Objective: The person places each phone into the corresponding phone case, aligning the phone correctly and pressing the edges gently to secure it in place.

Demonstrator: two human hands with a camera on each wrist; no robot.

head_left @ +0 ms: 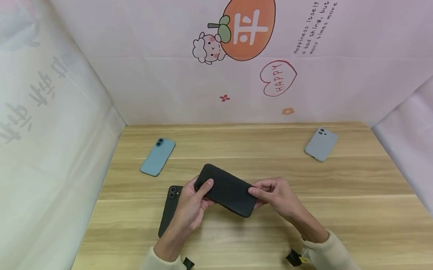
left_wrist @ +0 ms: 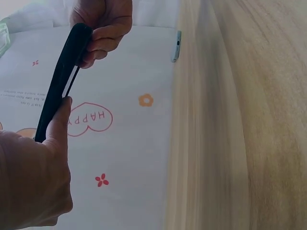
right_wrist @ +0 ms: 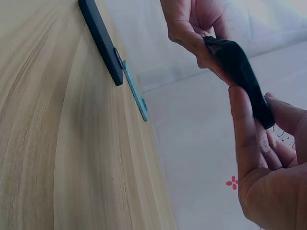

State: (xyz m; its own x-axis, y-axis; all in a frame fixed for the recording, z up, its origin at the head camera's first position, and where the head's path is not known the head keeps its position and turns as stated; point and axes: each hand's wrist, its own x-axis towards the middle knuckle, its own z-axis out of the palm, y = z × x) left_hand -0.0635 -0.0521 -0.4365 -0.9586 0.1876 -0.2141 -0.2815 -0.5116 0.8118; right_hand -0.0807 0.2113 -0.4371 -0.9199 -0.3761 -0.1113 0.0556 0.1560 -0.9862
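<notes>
Both hands hold a black phone [head_left: 226,191] tilted above the middle of the table. My left hand [head_left: 192,202] grips its left end, thumb lying on the upper face. At the right end, my right hand [head_left: 277,194] pinches the edge between thumb and fingers. Seen edge-on in the left wrist view, the black phone [left_wrist: 64,79] shows a thin pale strip along one side. A second dark phone [head_left: 169,209] with two camera rings lies on the table, partly hidden by the left hand and wrist.
On the wooden table [head_left: 350,209], a light blue phone [head_left: 157,157] lies at the back left and a pale grey one [head_left: 321,144] at the back right. White printed cloth [head_left: 171,88] stands behind the table and along its left and right sides.
</notes>
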